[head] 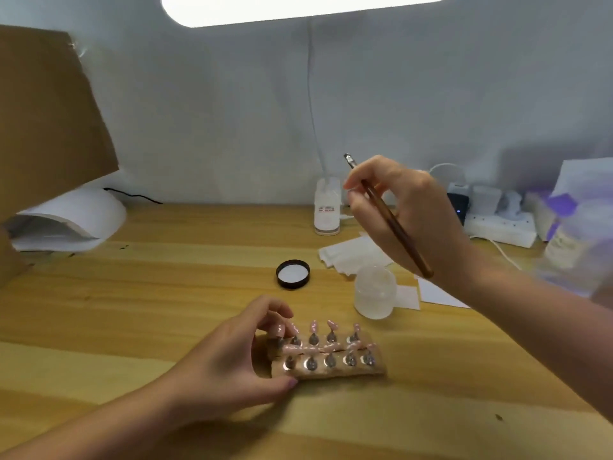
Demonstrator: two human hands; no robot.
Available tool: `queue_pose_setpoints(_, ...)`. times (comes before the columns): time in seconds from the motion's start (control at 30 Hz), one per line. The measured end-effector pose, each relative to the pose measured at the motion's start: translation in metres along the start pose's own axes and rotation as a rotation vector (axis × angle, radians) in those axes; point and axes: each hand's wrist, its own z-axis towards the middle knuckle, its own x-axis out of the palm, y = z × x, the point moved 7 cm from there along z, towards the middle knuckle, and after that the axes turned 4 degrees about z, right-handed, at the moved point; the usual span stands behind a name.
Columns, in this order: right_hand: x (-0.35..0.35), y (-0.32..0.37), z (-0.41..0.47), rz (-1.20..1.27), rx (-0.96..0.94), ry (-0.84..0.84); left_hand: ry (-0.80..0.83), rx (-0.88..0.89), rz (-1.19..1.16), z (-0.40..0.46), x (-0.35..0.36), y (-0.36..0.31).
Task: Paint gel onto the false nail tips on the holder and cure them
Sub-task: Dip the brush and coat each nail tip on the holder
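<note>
On the wooden table, left to right:
Curing lamp (66, 220): white, far left, by the wall.
Left hand (232, 360): fingers and thumb pinch the holder's left end.
Holder (331, 360): flat on the table, two rows of pink nail tips (313, 327).
Lid (293, 273): black, inside up, behind the holder.
Gel jar (374, 292): open, right of the lid.
Right hand (398, 207): raised, fingers curled round a brown brush (391, 220), tip up.

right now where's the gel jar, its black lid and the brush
gel jar (374, 291), head view, on its frosted side wall
black lid (293, 274), head view, on its white inner liner
brush (394, 224), head view, mid-handle, below the right hand's fingers
</note>
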Motion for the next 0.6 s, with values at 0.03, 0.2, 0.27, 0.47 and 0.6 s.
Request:
queue_pose_setpoints(0.03,-0.006,-0.003,-0.005,0.001,0.018,-0.010,0.007,0.018,-0.013,0.006,0.006,-0.004)
queue_pose_setpoints(0.2,-0.028,-0.020,-0.028,0.008,0.106,-0.043,0.028,0.073,-0.071,0.030,0.028,-0.020)
queue_pose_setpoints(0.27,-0.033,-0.028,-0.037,0.031,0.148,-0.051,0.041,0.093,-0.089,0.036,0.034,-0.025)
queue_pose_setpoints(0.47,-0.041,-0.051,-0.064,0.102,0.254,-0.101,0.027,0.115,-0.095,0.050,0.047,-0.028)
queue_pose_setpoints(0.6,-0.041,-0.065,-0.087,0.096,0.298,-0.145,0.009,0.107,-0.097,0.052,0.053,-0.023)
